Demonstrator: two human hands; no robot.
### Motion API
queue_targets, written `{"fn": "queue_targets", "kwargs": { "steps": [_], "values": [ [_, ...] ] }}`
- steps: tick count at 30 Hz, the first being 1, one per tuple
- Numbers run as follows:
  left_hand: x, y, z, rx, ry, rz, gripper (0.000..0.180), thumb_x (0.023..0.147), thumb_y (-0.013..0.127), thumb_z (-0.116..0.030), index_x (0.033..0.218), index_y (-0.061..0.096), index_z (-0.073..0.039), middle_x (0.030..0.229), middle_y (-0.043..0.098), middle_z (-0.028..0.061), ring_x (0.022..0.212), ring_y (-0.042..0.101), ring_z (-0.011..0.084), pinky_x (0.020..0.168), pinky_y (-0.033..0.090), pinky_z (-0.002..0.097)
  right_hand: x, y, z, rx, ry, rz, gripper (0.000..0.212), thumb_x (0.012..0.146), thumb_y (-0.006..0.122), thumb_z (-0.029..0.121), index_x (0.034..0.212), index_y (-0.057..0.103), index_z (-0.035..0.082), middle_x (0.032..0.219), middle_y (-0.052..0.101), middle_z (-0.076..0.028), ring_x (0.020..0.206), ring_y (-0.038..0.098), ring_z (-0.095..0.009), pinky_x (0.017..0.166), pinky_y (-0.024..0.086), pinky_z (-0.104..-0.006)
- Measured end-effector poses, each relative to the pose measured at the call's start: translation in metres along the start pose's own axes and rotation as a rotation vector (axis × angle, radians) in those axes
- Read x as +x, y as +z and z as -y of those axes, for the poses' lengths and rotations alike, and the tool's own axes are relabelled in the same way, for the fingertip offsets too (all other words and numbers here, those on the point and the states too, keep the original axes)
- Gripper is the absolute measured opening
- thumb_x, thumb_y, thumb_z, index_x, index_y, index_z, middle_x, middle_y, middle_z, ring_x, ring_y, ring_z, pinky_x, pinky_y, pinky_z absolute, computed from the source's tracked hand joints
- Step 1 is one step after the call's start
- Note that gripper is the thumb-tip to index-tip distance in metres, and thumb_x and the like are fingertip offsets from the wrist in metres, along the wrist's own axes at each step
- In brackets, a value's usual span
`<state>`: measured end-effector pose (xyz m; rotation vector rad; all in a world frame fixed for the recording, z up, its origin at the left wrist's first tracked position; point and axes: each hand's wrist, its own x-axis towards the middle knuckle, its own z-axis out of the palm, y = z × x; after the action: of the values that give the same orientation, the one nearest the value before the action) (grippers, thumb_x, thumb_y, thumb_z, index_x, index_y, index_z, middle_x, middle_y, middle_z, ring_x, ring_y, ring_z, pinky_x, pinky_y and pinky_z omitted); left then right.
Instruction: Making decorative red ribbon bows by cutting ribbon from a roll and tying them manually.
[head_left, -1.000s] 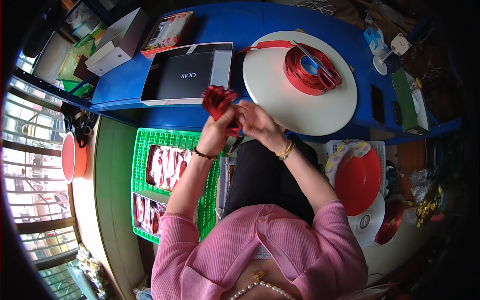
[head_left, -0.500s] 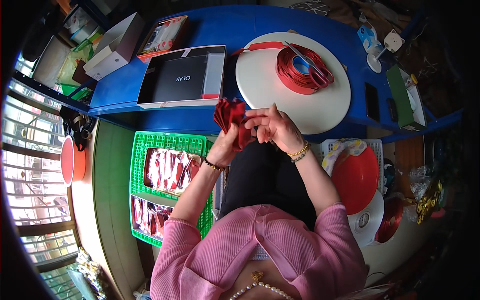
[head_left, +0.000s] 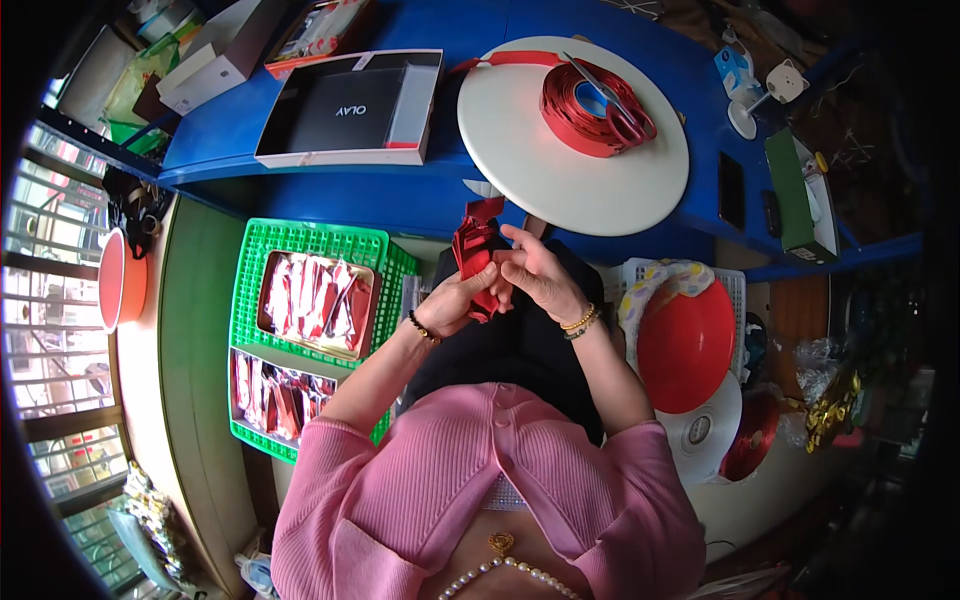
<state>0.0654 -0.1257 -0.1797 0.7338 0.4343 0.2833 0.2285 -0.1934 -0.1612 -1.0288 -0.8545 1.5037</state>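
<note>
In front of my lap a folded red ribbon (head_left: 474,245) stands in layered loops, its lower end reaching down between my hands. My left hand (head_left: 452,302) is closed around its lower part, the thumb pressed on the folds. On the other side my right hand (head_left: 548,280) has its thumb and some fingers at the ribbon's lower folds, with the index finger stretched out; some fingertips are hidden. Beyond them, a roll of red ribbon (head_left: 562,118) lies on a white round board (head_left: 515,170), its loose end running left. Scissors (head_left: 628,125) rest on the roll.
The board sits on a blue table (head_left: 225,140) beside an open box (head_left: 345,110). A green crate (head_left: 245,250) at left holds containers of red pieces. On the right are a red basin (head_left: 685,350), a white spool (head_left: 705,435), a phone (head_left: 731,190) and a green box (head_left: 795,195).
My hands have come slightly lower and closer together, and my right fingers have moved in to the ribbon. The ribbon bundle looks narrower and more upright. The whole view has shifted a little.
</note>
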Motion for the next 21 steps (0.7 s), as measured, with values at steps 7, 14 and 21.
{"fn": "queue_targets", "kwargs": {
  "steps": [7,14,21],
  "values": [
    [-0.016,0.011,0.050,0.099,-0.084,0.177,0.031,0.097,0.040,-0.029,0.086,0.054,-0.003,0.089,0.059,0.0087,0.085,0.055,0.0161,0.075,0.044,0.0271,-0.010,0.010,-0.017,0.058,-0.028,-0.143,0.045,0.087,0.060,0.016,0.122,0.042,-0.006,0.087,0.062,-0.011,0.073,0.062,-0.014,0.063,0.051,-0.0230],
    [-0.030,0.016,0.058,0.231,0.016,-0.067,0.022,0.094,0.048,-0.020,0.108,0.052,-0.003,0.084,0.059,0.0018,0.069,0.057,0.0096,0.064,0.045,0.0228,-0.028,0.019,-0.041,0.041,-0.064,-0.245,0.020,0.087,0.058,0.005,0.105,0.055,-0.003,0.087,0.063,-0.007,0.079,0.061,-0.010,0.069,0.048,-0.0225],
    [-0.030,0.010,0.051,-0.083,-0.091,-0.134,0.014,0.093,0.044,-0.011,0.099,0.052,-0.003,0.083,0.061,0.0071,0.072,0.060,0.0163,0.068,0.049,0.0277,-0.028,0.028,-0.046,-0.988,-0.478,-0.448,0.059,0.073,0.072,0.015,0.123,0.045,0.000,0.125,0.044,-0.024,0.116,0.044,-0.036,0.097,0.035,-0.0425]
  ]
}}
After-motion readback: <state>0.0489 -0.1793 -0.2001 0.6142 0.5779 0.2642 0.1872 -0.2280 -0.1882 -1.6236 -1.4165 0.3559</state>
